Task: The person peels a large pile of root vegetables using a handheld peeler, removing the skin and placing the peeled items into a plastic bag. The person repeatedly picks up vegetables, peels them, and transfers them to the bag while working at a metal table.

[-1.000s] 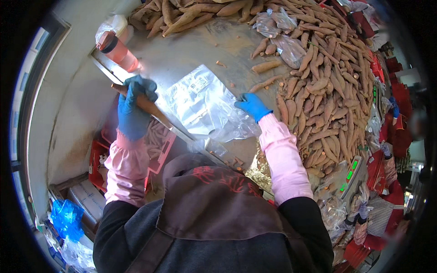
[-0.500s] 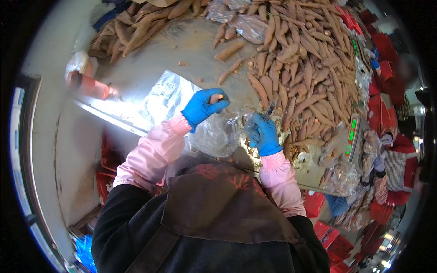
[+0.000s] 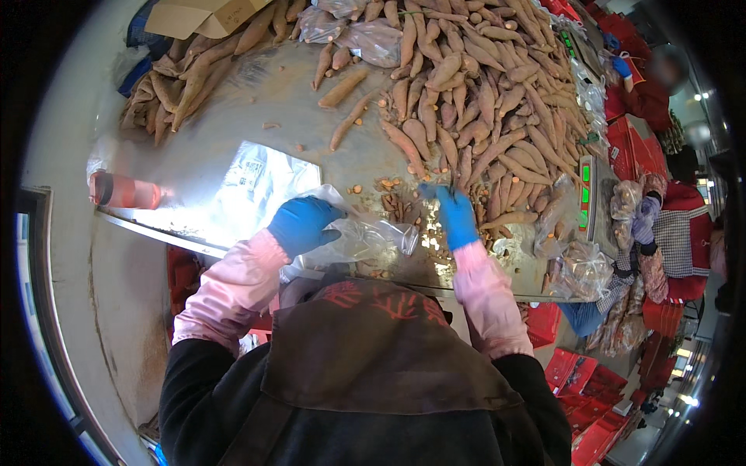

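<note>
My left hand (image 3: pixel 305 227), in a blue glove, is bent over a crumpled clear plastic bag (image 3: pixel 373 235), with fingers and thumb curled around part of it. No root piece shows in that hand. My right hand (image 3: pixel 456 219), also blue-gloved, is closed above the trimmings at the front edge of the pile. A thin dark blade, apparently a small knife (image 3: pixel 454 177), sticks up from its fingers; the grip is partly hidden and blurred. Beneath and beside this hand lie cut root ends (image 3: pixel 400 208). The large heap of brown sweet potatoes (image 3: pixel 474 101) rises just beyond it.
A flat printed plastic bag (image 3: pixel 268 175) lies left of centre on the metal table (image 3: pixel 233 101). A reddish bottle (image 3: pixel 124 191) lies at the left edge. To the right stands a scale (image 3: pixel 597 202) with green displays, near filled bags (image 3: pixel 579 272). Red crates (image 3: pixel 583 380) sit below.
My left hand has moved down and left onto the clear bag, and the root piece it held is gone from it. My right hand has turned its fingers away from me. The whole view has shifted.
</note>
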Action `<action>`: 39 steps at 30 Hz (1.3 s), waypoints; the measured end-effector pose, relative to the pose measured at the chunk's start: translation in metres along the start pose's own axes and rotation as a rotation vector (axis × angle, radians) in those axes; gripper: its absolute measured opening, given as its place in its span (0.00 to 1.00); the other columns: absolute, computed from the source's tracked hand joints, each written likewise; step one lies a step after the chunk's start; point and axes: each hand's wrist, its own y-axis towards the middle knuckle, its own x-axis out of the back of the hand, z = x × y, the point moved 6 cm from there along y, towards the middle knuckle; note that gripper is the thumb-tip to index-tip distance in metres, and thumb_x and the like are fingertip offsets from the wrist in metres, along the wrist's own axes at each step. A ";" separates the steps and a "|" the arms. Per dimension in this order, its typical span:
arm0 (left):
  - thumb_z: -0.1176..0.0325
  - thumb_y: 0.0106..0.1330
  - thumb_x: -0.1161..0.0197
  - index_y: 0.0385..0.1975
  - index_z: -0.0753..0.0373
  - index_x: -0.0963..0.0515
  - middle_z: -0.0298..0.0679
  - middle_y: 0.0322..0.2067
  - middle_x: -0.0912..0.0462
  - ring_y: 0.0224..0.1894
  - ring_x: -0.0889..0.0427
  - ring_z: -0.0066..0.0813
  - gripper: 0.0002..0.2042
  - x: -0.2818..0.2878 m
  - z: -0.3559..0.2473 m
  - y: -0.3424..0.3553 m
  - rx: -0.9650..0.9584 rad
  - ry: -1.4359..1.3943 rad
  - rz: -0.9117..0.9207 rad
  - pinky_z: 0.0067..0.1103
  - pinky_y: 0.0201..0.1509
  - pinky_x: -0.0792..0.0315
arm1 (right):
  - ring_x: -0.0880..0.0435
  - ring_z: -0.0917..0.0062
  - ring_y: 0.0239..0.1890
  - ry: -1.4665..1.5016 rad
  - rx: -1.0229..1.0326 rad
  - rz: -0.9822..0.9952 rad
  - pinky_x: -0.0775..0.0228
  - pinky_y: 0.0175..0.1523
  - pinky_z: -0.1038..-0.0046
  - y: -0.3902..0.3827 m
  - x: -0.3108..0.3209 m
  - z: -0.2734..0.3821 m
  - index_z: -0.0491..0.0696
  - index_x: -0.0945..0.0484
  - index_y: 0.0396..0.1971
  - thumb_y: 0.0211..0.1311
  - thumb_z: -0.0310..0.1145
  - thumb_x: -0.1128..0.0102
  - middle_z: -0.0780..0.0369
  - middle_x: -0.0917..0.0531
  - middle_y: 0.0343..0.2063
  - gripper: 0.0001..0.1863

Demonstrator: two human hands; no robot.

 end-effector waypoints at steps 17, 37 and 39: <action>0.66 0.59 0.41 0.56 0.60 0.37 0.36 0.48 0.26 0.35 0.26 0.18 0.24 0.022 -0.038 0.057 0.289 -1.453 -0.339 0.15 0.38 0.32 | 0.33 0.87 0.18 0.174 -0.196 0.367 0.43 0.21 0.86 -0.028 -0.030 0.009 0.42 0.28 0.37 0.56 0.39 0.41 0.68 0.24 0.22 0.16; 0.74 0.52 0.41 0.45 0.60 0.27 0.44 0.39 0.23 0.43 0.24 0.40 0.17 0.003 -0.020 0.013 -0.151 -0.394 -0.174 0.28 0.45 0.31 | 0.35 0.89 0.14 0.403 -0.395 0.240 0.46 0.17 0.86 -0.067 -0.052 0.018 0.43 0.27 0.30 0.55 0.26 0.44 0.67 0.27 0.17 0.04; 0.70 0.52 0.41 0.46 0.57 0.27 0.46 0.39 0.23 0.42 0.24 0.45 0.18 -0.020 -0.001 0.023 0.028 -0.180 -0.137 0.30 0.45 0.31 | 0.37 0.89 0.11 0.520 -0.373 0.218 0.49 0.13 0.86 -0.065 -0.044 0.020 0.44 0.27 0.29 0.56 0.27 0.45 0.67 0.27 0.17 0.03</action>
